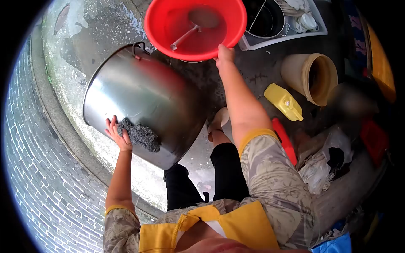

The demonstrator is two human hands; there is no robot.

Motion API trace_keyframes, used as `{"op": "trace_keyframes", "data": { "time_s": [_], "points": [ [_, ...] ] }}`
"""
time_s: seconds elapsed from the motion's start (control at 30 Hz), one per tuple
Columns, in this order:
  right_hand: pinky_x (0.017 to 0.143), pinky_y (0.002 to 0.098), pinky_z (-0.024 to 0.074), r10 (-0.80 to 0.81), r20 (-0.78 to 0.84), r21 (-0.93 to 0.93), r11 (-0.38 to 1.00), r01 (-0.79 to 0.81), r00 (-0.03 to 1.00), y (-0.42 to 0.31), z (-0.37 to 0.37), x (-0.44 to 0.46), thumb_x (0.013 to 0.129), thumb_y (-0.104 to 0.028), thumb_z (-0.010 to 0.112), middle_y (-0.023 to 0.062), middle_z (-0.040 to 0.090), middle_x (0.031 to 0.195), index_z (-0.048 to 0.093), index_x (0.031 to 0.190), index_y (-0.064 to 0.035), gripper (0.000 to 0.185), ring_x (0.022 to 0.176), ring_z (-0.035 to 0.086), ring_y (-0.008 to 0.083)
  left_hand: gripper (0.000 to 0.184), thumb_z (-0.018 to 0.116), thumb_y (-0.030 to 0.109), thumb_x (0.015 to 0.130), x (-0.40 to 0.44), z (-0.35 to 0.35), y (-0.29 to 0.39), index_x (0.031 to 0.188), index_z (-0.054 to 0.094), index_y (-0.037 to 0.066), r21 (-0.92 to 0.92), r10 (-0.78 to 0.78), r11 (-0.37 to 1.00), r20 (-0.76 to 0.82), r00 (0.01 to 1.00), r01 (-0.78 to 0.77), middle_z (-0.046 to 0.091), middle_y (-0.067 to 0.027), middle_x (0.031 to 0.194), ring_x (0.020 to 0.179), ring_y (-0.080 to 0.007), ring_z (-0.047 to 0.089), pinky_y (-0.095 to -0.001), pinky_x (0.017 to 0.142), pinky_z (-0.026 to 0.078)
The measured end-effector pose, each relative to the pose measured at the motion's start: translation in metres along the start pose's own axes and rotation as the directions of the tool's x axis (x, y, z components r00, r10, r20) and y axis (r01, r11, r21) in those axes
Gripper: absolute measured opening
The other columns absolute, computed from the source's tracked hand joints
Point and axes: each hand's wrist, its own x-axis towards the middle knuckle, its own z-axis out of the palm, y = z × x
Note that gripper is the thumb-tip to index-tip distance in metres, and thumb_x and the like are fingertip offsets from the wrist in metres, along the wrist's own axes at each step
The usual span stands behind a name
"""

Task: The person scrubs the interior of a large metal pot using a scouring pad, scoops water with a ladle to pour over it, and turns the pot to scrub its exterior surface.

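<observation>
A large metal pot lies tilted on its side in front of me. My left hand is at its lower left part, the fingers apart and bent around the end of a dark grey scouring pad, which rests against the pot's wall. My right hand grips the near rim of a red basin, with the fingertips partly hidden. Inside the basin are murky water and a ladle with a metal handle.
A yellow jug and a beige bucket lie on the right. Behind them stands a white tray with a dark pot. Plastic bags lie at lower right. A brick-paved strip runs along the left.
</observation>
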Motion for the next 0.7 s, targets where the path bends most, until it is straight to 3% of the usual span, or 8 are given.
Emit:
{"op": "trace_keyframes", "data": {
  "time_s": [0.03,0.17,0.3,0.4,0.53,0.6,0.63,0.7],
  "points": [
    [0.058,0.0397,0.0555,0.000,-0.037,0.038,0.999,0.001,0.999,0.004,-0.001,-0.002,0.078,-0.001,0.051,0.0110,0.061,0.099,0.050,0.114,-0.0083,0.037,0.077,0.063,0.0252,0.035,0.039,0.037,0.090,-0.005,-0.001,-0.006,0.117,0.044,0.015,0.009,0.004,1.000,-0.002,1.000,-0.004,0.041,-0.0093,0.141,0.137,-0.0378,0.020,-0.0590,0.106,0.002],
    [0.061,0.0409,0.0557,0.019,-0.106,0.110,0.994,-0.007,0.994,0.021,-0.023,-0.029,0.078,0.000,0.052,0.0112,0.061,0.101,0.051,0.113,-0.0074,0.036,0.079,0.064,0.0254,0.035,0.040,0.041,0.090,-0.014,-0.003,-0.009,0.109,0.047,0.012,-0.040,-0.030,0.999,-0.032,0.999,0.029,0.042,-0.0090,0.139,0.138,-0.0378,0.020,-0.0594,0.107,-0.001],
    [0.067,0.0381,0.0543,-0.125,-0.160,0.107,0.984,0.143,0.979,0.016,-0.073,-0.042,0.074,0.003,0.056,0.0126,0.063,0.096,0.055,0.104,-0.0016,0.030,0.081,0.064,0.0241,0.031,0.042,0.036,0.090,-0.011,-0.001,-0.010,0.110,0.047,0.013,-0.031,0.015,0.999,-0.030,0.999,-0.016,0.043,-0.0080,0.139,0.138,-0.0373,0.020,-0.0596,0.106,0.000],
    [0.069,0.0365,0.0524,-0.224,-0.215,-0.120,0.972,0.201,0.951,-0.005,-0.130,-0.030,0.073,0.003,0.056,0.0134,0.063,0.096,0.056,0.101,-0.0006,0.028,0.079,0.063,0.0232,0.028,0.043,0.033,0.090,-0.004,-0.001,0.000,0.110,0.047,0.014,-0.021,0.000,1.000,-0.013,1.000,0.000,0.043,-0.0073,0.139,0.138,-0.0373,0.021,-0.0598,0.106,0.000],
    [0.067,0.0320,0.0500,-0.348,-0.165,-0.446,0.861,0.245,0.923,-0.054,-0.190,-0.009,0.075,0.000,0.059,0.0132,0.064,0.088,0.059,0.094,0.0012,0.019,0.077,0.062,0.0202,0.026,0.042,0.033,0.091,-0.003,0.001,-0.001,0.109,0.046,0.014,-0.018,0.012,1.000,-0.019,1.000,-0.012,0.043,-0.0073,0.140,0.138,-0.0368,0.021,-0.0596,0.106,0.000],
    [0.069,0.0331,0.0497,-0.403,-0.145,-0.708,0.681,0.190,0.904,-0.081,-0.220,0.014,0.073,-0.008,0.063,0.0110,0.067,0.087,0.063,0.096,-0.0008,0.024,0.076,0.062,0.0186,0.029,0.041,0.035,0.091,-0.008,-0.001,-0.006,0.109,0.046,0.014,-0.037,-0.001,0.999,-0.013,1.000,0.001,0.042,-0.0092,0.140,0.138,-0.0379,0.019,-0.0598,0.106,-0.001],
    [0.070,0.0327,0.0494,-0.389,-0.101,-0.701,0.681,0.212,0.916,-0.083,-0.250,0.044,0.071,-0.011,0.064,0.0097,0.067,0.087,0.063,0.097,-0.0026,0.028,0.076,0.063,0.0178,0.030,0.041,0.036,0.091,-0.011,-0.002,-0.014,0.110,0.046,0.013,-0.035,0.006,0.999,-0.005,1.000,-0.006,0.042,-0.0094,0.140,0.138,-0.0382,0.019,-0.0598,0.106,-0.001],
    [0.073,0.0324,0.0490,-0.423,-0.044,-0.824,0.528,0.207,0.905,-0.109,-0.270,0.060,0.070,-0.014,0.064,0.0107,0.068,0.088,0.064,0.097,-0.0030,0.030,0.079,0.063,0.0192,0.033,0.041,0.037,0.090,-0.011,-0.003,-0.013,0.111,0.047,0.012,-0.052,0.000,0.999,-0.001,1.000,0.000,0.041,-0.0097,0.141,0.138,-0.0385,0.018,-0.0603,0.106,-0.001]
  ]
}}
